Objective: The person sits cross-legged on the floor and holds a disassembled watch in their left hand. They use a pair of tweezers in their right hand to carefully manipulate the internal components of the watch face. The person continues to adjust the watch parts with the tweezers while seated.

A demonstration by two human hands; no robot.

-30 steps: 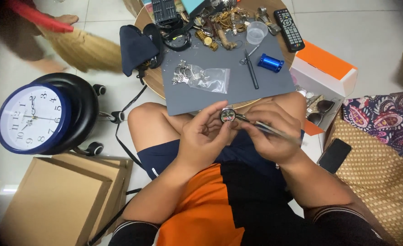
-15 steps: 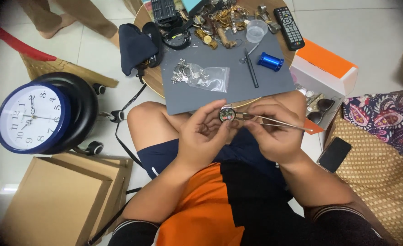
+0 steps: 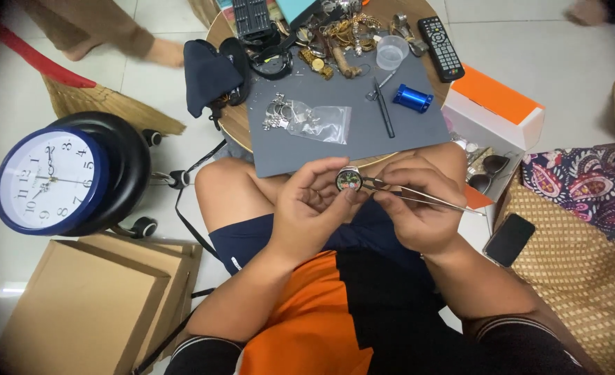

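My left hand (image 3: 309, 212) pinches a small round watch case (image 3: 348, 179) between thumb and fingers, over my lap. Thin metal tweezers (image 3: 419, 198) are gripped in my right hand (image 3: 413, 205), their tips touching the right edge of the watch case. Just beyond my hands lies a grey work mat (image 3: 349, 125) on a round wooden table (image 3: 232, 123), carrying a clear plastic bag with metal parts (image 3: 316, 125), a black pen-like tool (image 3: 384, 111) and a blue metal cylinder (image 3: 413, 98).
A blue-rimmed wall clock (image 3: 49, 180) leans on a black stool at left, above cardboard boxes (image 3: 92, 305). An orange-and-white box (image 3: 495, 107), sunglasses (image 3: 487, 173) and a black phone (image 3: 509, 239) lie at right. A broom (image 3: 106, 104) and another person's foot (image 3: 163, 52) are at top left.
The other person's foot and the broom have shifted at the top left. My hands hold the same pose; the tweezers sit a little flatter against the watch case.
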